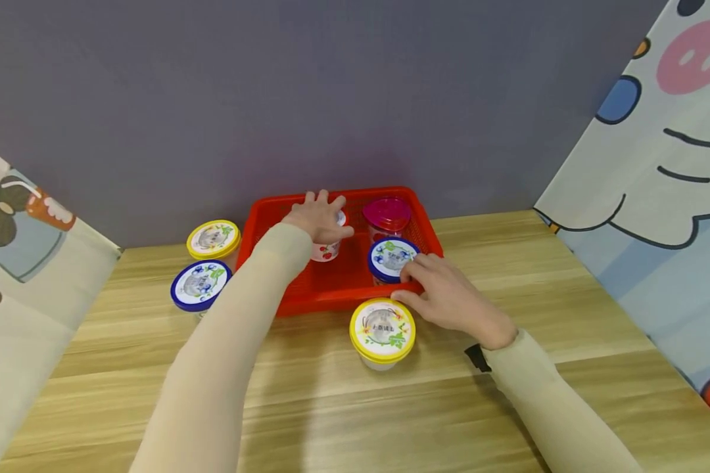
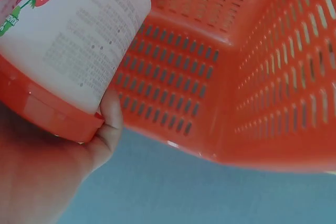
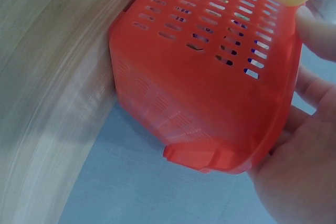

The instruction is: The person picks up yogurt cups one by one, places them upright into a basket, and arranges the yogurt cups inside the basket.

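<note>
Inside the red basket (image 1: 307, 305), my left hand (image 1: 318, 220) reaches over a white strawberry-print cup (image 2: 100, 30) with a red lid. Its thumb (image 2: 110, 114) lies along the lid's rim, and the other fingers are hidden behind the cup in the left wrist view. At the basket's near right corner, my right hand (image 1: 440, 289) grips the rim, thumb outside and fingers inside, fingertips against a blue-lidded cup (image 1: 392, 257). A yellow-lidded cup (image 1: 382, 332) stands on the table just outside the rim, close to the right thumb.
A cup with a pink lid (image 1: 387, 214) sits at the basket's back right. Left of the basket stand another yellow-lidded cup (image 1: 213, 239) and another blue-lidded cup (image 1: 200, 286). The wooden table (image 1: 361, 420) meets a grey wall (image 1: 355, 98) behind; printed cloths hang at both sides.
</note>
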A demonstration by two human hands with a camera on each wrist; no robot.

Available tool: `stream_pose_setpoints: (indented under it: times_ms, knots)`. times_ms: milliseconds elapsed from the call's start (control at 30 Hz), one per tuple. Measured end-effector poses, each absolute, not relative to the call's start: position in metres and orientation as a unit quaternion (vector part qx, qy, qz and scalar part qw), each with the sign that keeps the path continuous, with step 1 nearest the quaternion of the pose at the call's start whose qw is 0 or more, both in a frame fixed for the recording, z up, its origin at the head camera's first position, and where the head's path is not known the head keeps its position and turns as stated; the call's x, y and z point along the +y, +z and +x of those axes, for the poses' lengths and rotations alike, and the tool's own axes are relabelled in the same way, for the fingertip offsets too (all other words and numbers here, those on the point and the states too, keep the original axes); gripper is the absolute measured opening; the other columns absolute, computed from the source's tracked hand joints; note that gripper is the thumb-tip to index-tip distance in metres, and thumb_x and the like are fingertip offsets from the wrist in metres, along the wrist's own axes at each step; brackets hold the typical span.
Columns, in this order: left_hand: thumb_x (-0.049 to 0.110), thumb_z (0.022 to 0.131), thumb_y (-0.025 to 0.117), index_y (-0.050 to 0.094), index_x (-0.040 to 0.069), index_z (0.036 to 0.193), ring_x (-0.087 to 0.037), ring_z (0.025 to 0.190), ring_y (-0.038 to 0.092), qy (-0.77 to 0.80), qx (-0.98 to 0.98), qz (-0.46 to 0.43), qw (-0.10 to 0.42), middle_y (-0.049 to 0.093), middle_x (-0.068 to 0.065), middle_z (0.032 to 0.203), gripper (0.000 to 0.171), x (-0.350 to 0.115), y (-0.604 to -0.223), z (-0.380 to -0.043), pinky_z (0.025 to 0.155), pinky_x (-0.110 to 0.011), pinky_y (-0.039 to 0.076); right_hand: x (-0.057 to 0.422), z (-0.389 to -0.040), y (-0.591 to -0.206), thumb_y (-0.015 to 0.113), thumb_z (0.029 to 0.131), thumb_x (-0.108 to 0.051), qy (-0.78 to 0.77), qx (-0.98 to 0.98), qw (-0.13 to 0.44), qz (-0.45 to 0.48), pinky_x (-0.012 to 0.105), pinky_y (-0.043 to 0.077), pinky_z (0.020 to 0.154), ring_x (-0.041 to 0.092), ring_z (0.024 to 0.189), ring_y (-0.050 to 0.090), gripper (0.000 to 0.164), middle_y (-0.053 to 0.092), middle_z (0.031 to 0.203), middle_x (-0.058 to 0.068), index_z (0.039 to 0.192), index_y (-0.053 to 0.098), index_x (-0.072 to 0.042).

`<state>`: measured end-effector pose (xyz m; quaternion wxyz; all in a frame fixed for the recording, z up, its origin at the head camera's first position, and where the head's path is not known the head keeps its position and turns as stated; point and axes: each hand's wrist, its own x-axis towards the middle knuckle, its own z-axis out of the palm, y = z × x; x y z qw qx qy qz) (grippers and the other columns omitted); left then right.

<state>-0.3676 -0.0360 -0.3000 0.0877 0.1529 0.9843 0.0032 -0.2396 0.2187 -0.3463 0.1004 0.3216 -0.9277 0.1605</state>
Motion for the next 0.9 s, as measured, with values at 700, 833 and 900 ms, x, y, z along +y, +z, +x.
stream_pose_setpoints:
  times_ms: [700,833,900]
  knots:
    - [0.057,0.096,0.053,0.022,0.022,0.161,-0.042,0.139,0.032,-0.001,0.986,0.142,0.087,0.026,-0.02,0.158,0.08,-0.013,-0.322,-0.378,0.11,-0.062,0.036,0.219,-0.239,-0.344,0.073,0.093,-0.041,0.153,-0.931,0.099,0.317,0.038,0.043,0.078,0.019,0.084,0.05,0.031,0.056,0.091,-0.001,0.1,0.063,-0.013]
    - [0.057,0.096,0.055,0.024,0.02,0.16,-0.042,0.136,0.035,0.008,0.987,0.139,0.079,0.028,-0.02,0.156,0.079,-0.014,-0.326,-0.381,0.111,-0.061,0.036,0.218,-0.239,-0.345,0.073,0.093,-0.041,0.154,-0.931,0.097,0.316,0.038,0.043,0.077,0.018,0.084,0.05,0.03,0.055,0.091,-0.002,0.1,0.063,-0.013]
    - [0.057,0.096,0.055,0.024,0.021,0.16,-0.043,0.137,0.035,0.009,0.987,0.139,0.079,0.026,-0.021,0.157,0.08,-0.014,-0.328,-0.381,0.112,-0.061,0.035,0.218,-0.239,-0.345,0.074,0.093,-0.041,0.154,-0.931,0.098,0.317,0.037,0.043,0.077,0.018,0.084,0.049,0.03,0.055,0.091,-0.002,0.1,0.063,-0.013]
